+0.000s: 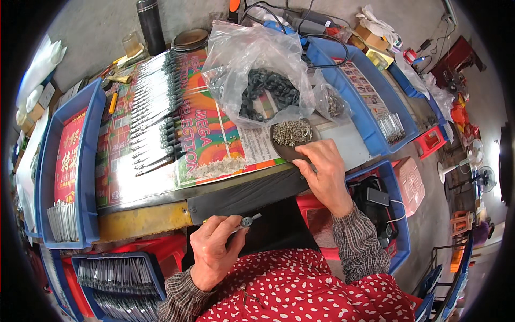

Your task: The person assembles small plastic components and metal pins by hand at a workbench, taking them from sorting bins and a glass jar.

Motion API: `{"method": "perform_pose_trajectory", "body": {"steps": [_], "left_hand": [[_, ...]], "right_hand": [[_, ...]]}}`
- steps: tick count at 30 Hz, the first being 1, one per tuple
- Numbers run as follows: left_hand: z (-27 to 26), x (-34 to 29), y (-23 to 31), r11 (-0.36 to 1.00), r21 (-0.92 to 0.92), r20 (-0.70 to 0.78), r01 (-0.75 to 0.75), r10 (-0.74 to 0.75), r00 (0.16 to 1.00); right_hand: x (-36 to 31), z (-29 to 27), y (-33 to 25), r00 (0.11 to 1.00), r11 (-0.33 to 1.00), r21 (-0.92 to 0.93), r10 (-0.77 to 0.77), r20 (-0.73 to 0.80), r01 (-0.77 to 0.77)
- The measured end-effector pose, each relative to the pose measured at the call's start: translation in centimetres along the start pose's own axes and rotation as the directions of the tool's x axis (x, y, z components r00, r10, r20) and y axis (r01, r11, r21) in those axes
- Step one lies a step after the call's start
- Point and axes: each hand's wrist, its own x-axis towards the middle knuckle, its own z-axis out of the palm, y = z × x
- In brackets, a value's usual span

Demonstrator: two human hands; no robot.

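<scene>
My left hand (215, 249), in front of the table edge, is closed around a small dark grey part (247, 221) with a round head and a pale narrow tip. The rest of that part is hidden by the fingers. At the near right of the table, my right hand (326, 174) has thumb and index finger drawn together in a pinch at the rim of a dark round dish (281, 150). Short metal pins or screws (292, 132) are heaped in the dish. Whatever the pinch holds is too small to make out.
Behind the dish stands an open clear plastic bag (252, 48) of black plastic parts (271, 88). Long thin rods with dark handles (155, 107) lie in a row. Blue trays (88, 177) (370, 96) flank the work area. White crumbs (217, 167) lie near the table's front edge.
</scene>
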Motion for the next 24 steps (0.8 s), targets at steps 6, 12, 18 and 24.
{"method": "perform_pose_trajectory", "body": {"steps": [6, 12, 18, 24], "left_hand": [[-0.3, 0.2, 0.0, 0.999, 0.016, 0.0, 0.036, -0.036, 0.999], [-0.2, 0.2, -0.4, 0.999, 0.033, -0.017, 0.029, -0.028, 0.999], [-0.2, 0.5, -0.1, 0.999, 0.019, 0.006, 0.045, -0.045, 0.999], [-0.2, 0.2, -0.1, 0.999, 0.014, 0.024, 0.053, -0.053, 0.998]], "right_hand": [[0.1, 1.1, 1.5, 0.997, 0.996, -0.092, 0.028, 0.072, -0.021], [0.2, 1.5, 1.5, 0.995, 0.992, -0.121, -0.016, 0.094, 0.027], [-0.1, 1.0, 1.4, 0.995, 0.995, -0.102, -0.011, 0.102, 0.021], [-0.4, 0.6, 1.1, 0.994, 1.0, 0.001, 0.019, 0.11, -0.019]]}}
